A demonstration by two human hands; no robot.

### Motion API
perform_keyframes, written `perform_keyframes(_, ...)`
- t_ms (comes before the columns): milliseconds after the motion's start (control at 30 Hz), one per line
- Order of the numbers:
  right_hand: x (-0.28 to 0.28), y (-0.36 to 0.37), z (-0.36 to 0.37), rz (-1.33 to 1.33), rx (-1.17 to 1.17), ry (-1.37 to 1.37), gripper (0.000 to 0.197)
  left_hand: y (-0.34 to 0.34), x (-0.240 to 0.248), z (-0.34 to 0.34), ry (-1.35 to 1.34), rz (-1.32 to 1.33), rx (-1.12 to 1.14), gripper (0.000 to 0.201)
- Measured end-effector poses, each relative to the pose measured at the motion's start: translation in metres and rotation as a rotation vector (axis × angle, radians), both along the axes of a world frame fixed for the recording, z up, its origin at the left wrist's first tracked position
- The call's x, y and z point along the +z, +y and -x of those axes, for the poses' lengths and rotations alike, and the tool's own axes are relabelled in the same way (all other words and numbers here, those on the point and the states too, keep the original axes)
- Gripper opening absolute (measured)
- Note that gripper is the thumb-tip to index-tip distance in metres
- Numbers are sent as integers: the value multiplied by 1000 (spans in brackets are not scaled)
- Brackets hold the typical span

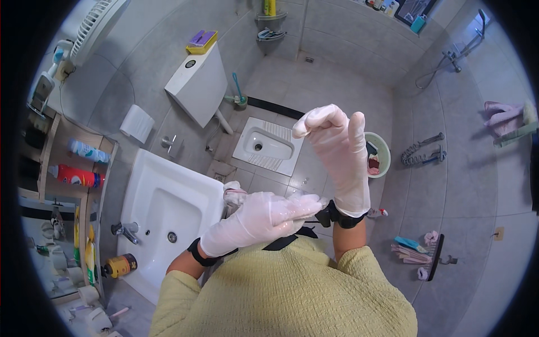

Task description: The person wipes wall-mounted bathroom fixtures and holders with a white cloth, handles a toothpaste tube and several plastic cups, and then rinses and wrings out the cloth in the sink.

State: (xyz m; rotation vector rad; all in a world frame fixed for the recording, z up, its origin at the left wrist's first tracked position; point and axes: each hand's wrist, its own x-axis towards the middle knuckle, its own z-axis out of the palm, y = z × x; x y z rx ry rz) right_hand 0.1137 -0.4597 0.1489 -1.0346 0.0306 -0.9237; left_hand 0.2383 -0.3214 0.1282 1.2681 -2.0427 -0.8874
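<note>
White gloves cover both of my hands, and black straps circle both wrists. My left hand (264, 219) points to the right in front of my chest, fingers stretched out and held together, with wet drops on the glove. Its fingertips come close to the black wrist strap (343, 218) on my right arm; whether they touch cannot be made out. Raised over the floor, my right hand (339, 146) has its fingers bent and its thumb standing apart, with nothing between them. The white washbasin (210, 205) is at my left.
A squat toilet (268, 146) is set in the tiled floor ahead, with a white cistern (196, 84) behind it. A pale green bucket (384, 153) holding cloths stands beyond my right hand. Bottles (78, 176) fill the left shelf. A rack with cloths (415, 253) hangs on the right wall.
</note>
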Motion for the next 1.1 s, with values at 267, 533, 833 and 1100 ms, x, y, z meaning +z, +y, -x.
perform_keyframes(267,-7,-6,3,13,30,-39,63,-1,0,-3,-25,190,-162,45)
perform_keyframes(533,-3,-1,2,16,85,-88,63,-3,-6,-2,-495,202,-128,38)
perform_keyframes(833,-7,-3,2,-61,138,-131,66,-12,-17,-14,-125,67,53,34)
perform_keyframes(1100,-10,-17,7,-204,269,-351,62,-7,-23,-30,-46,-134,37,34)
